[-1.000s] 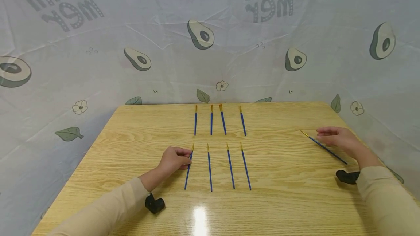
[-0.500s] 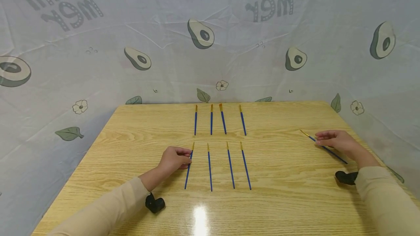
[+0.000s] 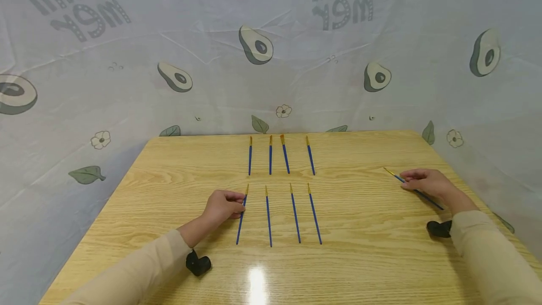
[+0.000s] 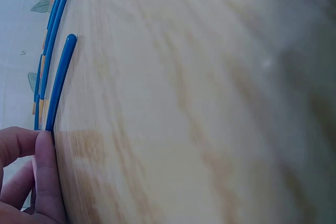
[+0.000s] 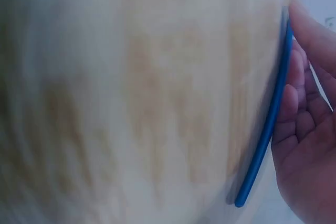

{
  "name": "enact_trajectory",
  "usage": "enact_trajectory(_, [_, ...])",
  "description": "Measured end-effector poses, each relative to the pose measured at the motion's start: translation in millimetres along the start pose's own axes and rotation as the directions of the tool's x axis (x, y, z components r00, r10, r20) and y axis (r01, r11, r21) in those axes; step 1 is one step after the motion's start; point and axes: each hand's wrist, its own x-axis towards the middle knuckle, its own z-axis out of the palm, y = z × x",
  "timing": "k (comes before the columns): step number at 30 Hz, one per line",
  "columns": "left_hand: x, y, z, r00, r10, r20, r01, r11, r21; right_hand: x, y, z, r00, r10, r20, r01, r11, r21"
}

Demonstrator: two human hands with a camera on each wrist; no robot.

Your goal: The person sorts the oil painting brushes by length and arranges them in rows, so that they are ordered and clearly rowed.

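Observation:
In the head view, my left hand [image 3: 221, 207] pinches the leftmost paintbrush [image 3: 241, 222] of the front row, which lies on the table. The left wrist view shows thumb and fingertips on this brush, its blue handle end [image 4: 62, 80] pointing away from them. Far to the right, my right hand [image 3: 428, 185] holds a slanted paintbrush [image 3: 431, 201] between thumb and fingers, near its yellow ferrule. That brush's blue handle [image 5: 270, 114] runs along my curled fingers in the right wrist view; its tip is hidden there. It seems to lie on or just above the table.
Beside my left hand, three more thin paintbrushes [image 3: 295, 218] complete the front row. Behind them lies a back row of several paintbrushes [image 3: 270, 159]. The wooden table [image 3: 360, 258] meets a printed cloth [image 3: 211, 98] at its far edge.
My right hand has lowered and moved slightly left, its fingers coming together on the slanted paintbrush. The left hand keeps its pinch in place. The head view has shifted slightly.

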Motion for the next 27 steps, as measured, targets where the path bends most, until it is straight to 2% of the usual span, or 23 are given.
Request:
enact_trajectory(10, [-0.8, -0.4, -0.4, 1.0, 0.002, -0.009, -0.002, 1.0, -0.002, 7.8, 5, 4, 0.999, -0.008, -0.045, 0.005, 0.999, -0.054])
enact_trajectory(27, [-1.9, 0.6, 0.2, 1.0, 0.01, 0.0, -0.01, 1.0, -0.004, 3.6, 11, 6, 0.998, 0.009, -0.068, -0.012, 0.999, -0.038])
